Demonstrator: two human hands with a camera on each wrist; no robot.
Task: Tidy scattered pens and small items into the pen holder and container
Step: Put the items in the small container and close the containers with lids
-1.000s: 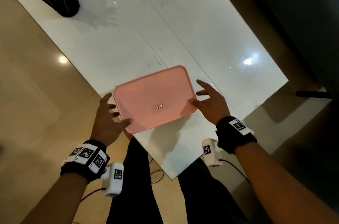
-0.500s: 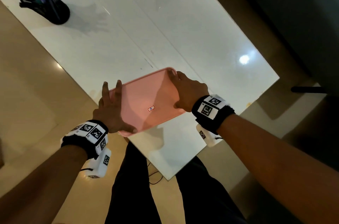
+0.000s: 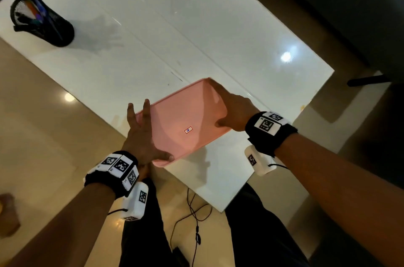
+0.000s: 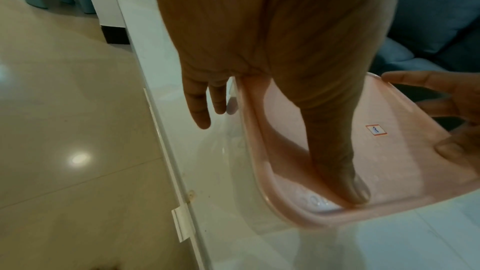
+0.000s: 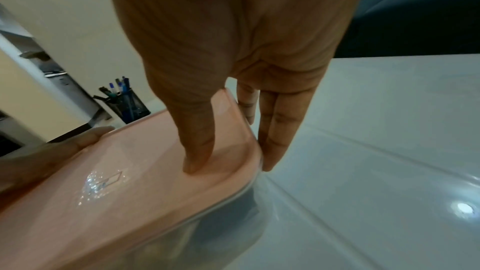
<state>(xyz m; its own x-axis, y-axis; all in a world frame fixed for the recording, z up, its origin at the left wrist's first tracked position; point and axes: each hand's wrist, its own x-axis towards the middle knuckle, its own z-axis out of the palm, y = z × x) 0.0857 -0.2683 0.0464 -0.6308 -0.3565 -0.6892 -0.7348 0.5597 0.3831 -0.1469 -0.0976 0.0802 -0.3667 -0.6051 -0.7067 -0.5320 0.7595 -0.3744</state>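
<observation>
A container with a pink lid (image 3: 183, 122) over a clear body sits near the front corner of the white table (image 3: 196, 26). My left hand (image 3: 144, 135) grips its left end, thumb (image 4: 342, 182) on the lid (image 4: 337, 130), fingers (image 4: 200, 110) down the side. At the right end my right hand (image 3: 229, 104) holds it the same way, thumb (image 5: 197, 151) pressing on the lid (image 5: 130, 171), fingers (image 5: 272, 141) against the side wall. A black mesh pen holder (image 3: 50, 26) with several pens stands at the far left corner, also visible as the pen holder (image 5: 127, 106) in the right wrist view.
The table's left edge (image 4: 166, 151) runs close beside the container, with tiled floor (image 3: 43, 124) below. My legs (image 3: 142, 234) and a black cable (image 3: 192, 212) are under the front corner. Dark furniture (image 3: 349, 4) stands to the right.
Both hands moved in from beside the container and took hold of its two ends, thumbs on the lid. The container stays at the front corner.
</observation>
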